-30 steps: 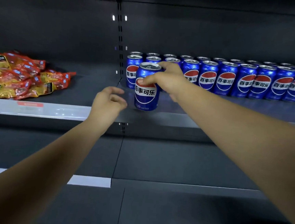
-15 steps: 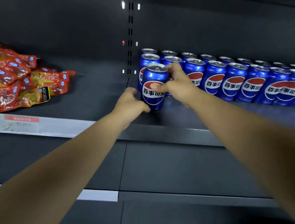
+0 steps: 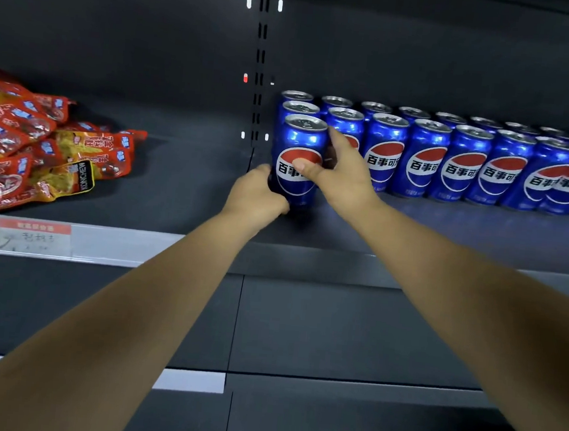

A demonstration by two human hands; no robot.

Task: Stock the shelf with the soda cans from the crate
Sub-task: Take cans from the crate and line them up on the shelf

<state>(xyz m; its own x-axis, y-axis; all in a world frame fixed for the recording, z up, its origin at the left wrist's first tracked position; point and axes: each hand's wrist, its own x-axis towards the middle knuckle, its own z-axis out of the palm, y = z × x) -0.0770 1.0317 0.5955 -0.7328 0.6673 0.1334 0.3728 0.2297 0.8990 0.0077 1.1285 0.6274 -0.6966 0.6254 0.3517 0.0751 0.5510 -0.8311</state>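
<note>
A blue soda can (image 3: 300, 161) stands upright on the dark shelf (image 3: 412, 233), at the left end of the stocked section, directly in front of two more cans and just beside the front row of cans (image 3: 459, 162) running off to the right. The right hand (image 3: 341, 179) grasps it, thumb across the label and fingers round its right side, while the left hand (image 3: 255, 199) cups its lower left side with curled fingers. Red and yellow snack packets (image 3: 34, 145) lie heaped well apart on the left section, above a price label (image 3: 33, 236) on the shelf edge.
</note>
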